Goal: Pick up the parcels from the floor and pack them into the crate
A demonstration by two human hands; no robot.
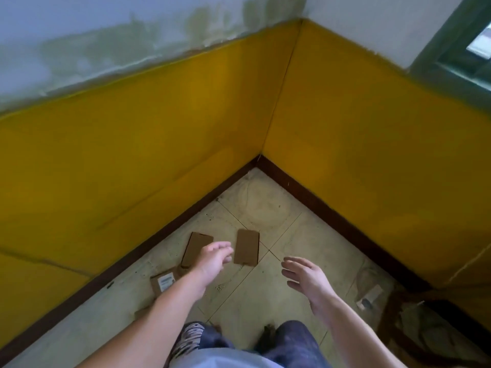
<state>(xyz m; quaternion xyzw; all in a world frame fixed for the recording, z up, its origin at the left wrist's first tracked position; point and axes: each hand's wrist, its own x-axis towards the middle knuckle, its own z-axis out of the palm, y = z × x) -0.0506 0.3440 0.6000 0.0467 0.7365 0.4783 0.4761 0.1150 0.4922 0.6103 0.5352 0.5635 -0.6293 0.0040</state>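
Observation:
Flat brown cardboard parcels lie on the tiled floor in a room corner. One parcel [246,247] lies near the middle, a second parcel [195,247] left of it, and a third parcel with a white label [162,282] nearer the left wall. My left hand [214,257] hovers over the second parcel, partly hiding it, fingers loosely apart and holding nothing. My right hand [305,278] is held out to the right of the parcels, open and empty. A dark brown crate [393,309] shows at the lower right, with crumpled plastic inside.
Yellow walls with a dark skirting board [318,203] meet in a corner ahead. A small labelled packet [370,296] lies by the crate's near side. My knees in dark jeans [289,341] fill the bottom edge. A window frame [473,49] is at upper right.

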